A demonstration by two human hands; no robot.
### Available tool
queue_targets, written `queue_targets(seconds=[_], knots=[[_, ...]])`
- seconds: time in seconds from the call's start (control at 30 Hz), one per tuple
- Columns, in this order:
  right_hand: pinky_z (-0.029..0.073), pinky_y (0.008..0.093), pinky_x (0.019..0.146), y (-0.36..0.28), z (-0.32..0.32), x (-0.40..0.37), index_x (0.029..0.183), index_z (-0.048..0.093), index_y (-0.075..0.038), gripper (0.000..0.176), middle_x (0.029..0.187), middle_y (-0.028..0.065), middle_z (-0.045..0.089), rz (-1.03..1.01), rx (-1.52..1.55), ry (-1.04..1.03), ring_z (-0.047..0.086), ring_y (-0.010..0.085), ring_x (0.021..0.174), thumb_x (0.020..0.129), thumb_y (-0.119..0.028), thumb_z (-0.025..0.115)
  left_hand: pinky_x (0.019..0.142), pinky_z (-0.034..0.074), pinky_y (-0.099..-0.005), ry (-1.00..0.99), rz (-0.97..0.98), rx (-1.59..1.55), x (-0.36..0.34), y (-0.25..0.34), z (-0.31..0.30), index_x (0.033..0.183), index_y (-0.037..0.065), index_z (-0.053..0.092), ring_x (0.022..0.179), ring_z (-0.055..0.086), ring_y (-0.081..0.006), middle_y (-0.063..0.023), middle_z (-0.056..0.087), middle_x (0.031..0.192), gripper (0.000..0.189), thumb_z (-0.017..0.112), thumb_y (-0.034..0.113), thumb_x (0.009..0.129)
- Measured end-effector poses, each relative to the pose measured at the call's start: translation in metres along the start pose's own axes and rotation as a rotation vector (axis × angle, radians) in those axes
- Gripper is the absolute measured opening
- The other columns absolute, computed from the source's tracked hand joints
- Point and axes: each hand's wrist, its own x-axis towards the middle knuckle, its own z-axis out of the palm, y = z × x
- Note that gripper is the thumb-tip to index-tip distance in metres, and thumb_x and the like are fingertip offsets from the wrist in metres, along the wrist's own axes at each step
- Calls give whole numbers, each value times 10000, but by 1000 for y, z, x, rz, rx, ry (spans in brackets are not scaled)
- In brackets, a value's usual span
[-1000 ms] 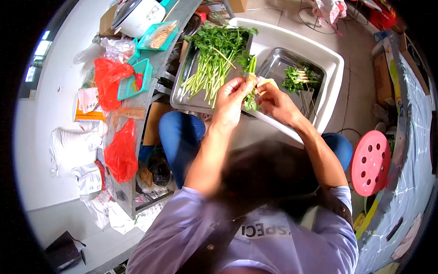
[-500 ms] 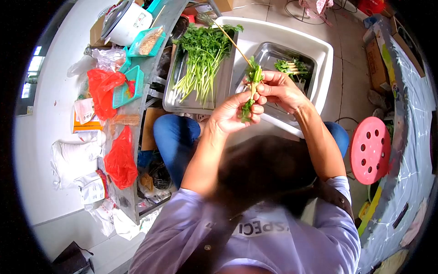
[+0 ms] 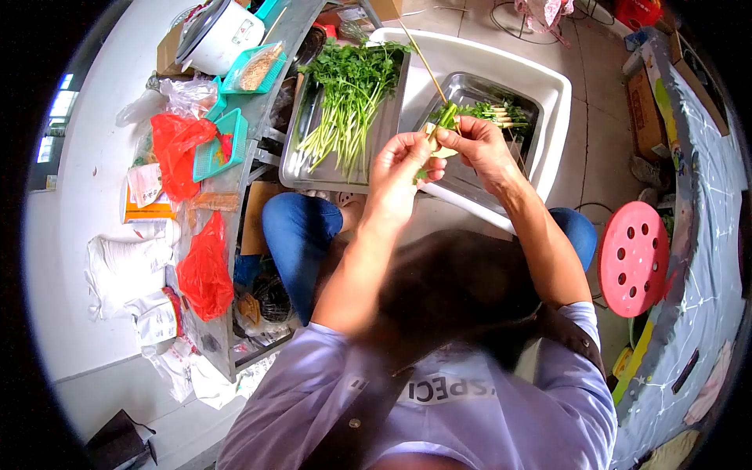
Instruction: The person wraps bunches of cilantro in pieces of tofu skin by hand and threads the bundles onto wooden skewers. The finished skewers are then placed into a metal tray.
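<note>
Between my hands is a thin wooden skewer [image 3: 424, 64] with a green bundle [image 3: 448, 116] on its lower end, partly wrapped in a pale strip. My left hand [image 3: 398, 171] is closed, thumb and fingers pinching the pale strip, with a bit of green showing below. My right hand [image 3: 487, 154] pinches the bundle close beside the left fingertips. Beyond them, a metal tray [image 3: 325, 186] holds long-stemmed leafy greens [image 3: 348, 98] that look like cilantro. Several rolled green bundles [image 3: 504, 116] with pale ends lie in a second metal tray [image 3: 475, 77].
The second tray sits inside a white plastic tub [image 3: 561, 117]. A metal table [image 3: 223, 345] at left carries red plastic bags [image 3: 205, 270], turquoise baskets [image 3: 227, 145] and a white rice cooker [image 3: 227, 35]. A red stool [image 3: 634, 258] stands at right beside a grey patterned cloth [image 3: 705, 313].
My left hand has drawn back to the left and turned. The skewer and bundle have shifted right and slightly up, and the pale strip shows more around the bundle.
</note>
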Motion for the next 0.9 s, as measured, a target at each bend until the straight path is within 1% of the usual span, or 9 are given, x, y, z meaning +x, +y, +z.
queue_targets(seconds=[0.07, 0.17, 0.2, 0.23, 0.3, 0.37, 0.4, 0.5, 0.9], knots=[[432, 235, 710, 1, 5, -2, 882, 663, -34, 153, 784, 6, 652, 43, -10, 53, 555, 68, 719, 827, -176, 676, 623, 506, -235, 46, 170, 84, 0, -6, 3, 979, 46, 585, 700, 615, -119, -51, 636, 850, 162, 652, 90, 839], [422, 230, 684, -1, 15, -6, 868, 662, -26, 152, 766, 5, 636, 13, -33, 81, 538, 73, 701, 832, -174, 669, 620, 504, -233, 171, 246, 224, 3, -8, -1, 952, 10, 599, 676, 615, -124, -73, 645, 837, 157, 664, 78, 826], [415, 231, 689, 1, 11, -4, 881, 659, -22, 168, 746, 12, 618, 30, -215, 143, 528, 85, 698, 856, -186, 637, 604, 501, -230, 205, 240, 201, 6, -6, -5, 929, -8, 609, 664, 614, -128, -90, 651, 816, 154, 674, 76, 817], [419, 243, 694, 15, 2, 4, 996, 642, -28, 210, 728, 5, 598, -108, -252, 120, 518, 90, 717, 902, -199, 563, 596, 499, -230, 233, 239, 193, 7, -1, -10, 930, -7, 610, 660, 613, -127, -91, 651, 814, 156, 676, 76, 816], [449, 279, 647, 8, 1, 4, 1142, 595, -89, 257, 697, 16, 597, -318, -400, 275, 555, 120, 661, 929, -198, 502, 579, 494, -229, 293, 244, 178, 9, 11, -20, 932, -7, 612, 651, 611, -126, -91, 653, 812, 159, 678, 76, 814], [473, 318, 584, -5, -3, -3, 1230, 547, -164, 321, 686, 38, 596, -365, -836, 285, 585, 176, 583, 913, -163, 496, 554, 480, -220, 369, 261, 156, 10, 22, -31, 917, -1, 622, 641, 604, -117, -87, 653, 800, 154, 687, 85, 808], [485, 358, 537, -6, 0, -6, 1234, 547, -230, 365, 697, 69, 600, -493, -892, 247, 600, 246, 552, 880, -148, 519, 551, 476, -216, 396, 274, 152, 10, 26, -37, 911, 0, 624, 638, 602, -114, -84, 653, 795, 150, 688, 87, 807], [489, 378, 522, -11, 17, -19, 1235, 541, -267, 394, 715, 75, 610, -591, -1235, 177, 604, 269, 575, 863, -139, 525, 525, 455, -202, 485, 328, 156, 9, 38, -47, 883, 1, 627, 613, 586, -101, -69, 646, 767, 140, 699, 84, 796], [476, 390, 476, -3, 25, -23, 1191, 578, -267, 389, 660, 96, 595, -566, -1418, 155, 600, 271, 525, 830, -128, 540, 521, 457, -208, 581, 407, 192, 6, 51, -66, 906, -2, 625, 618, 588, -102, -67, 646, 763, 146, 691, 64, 793]])
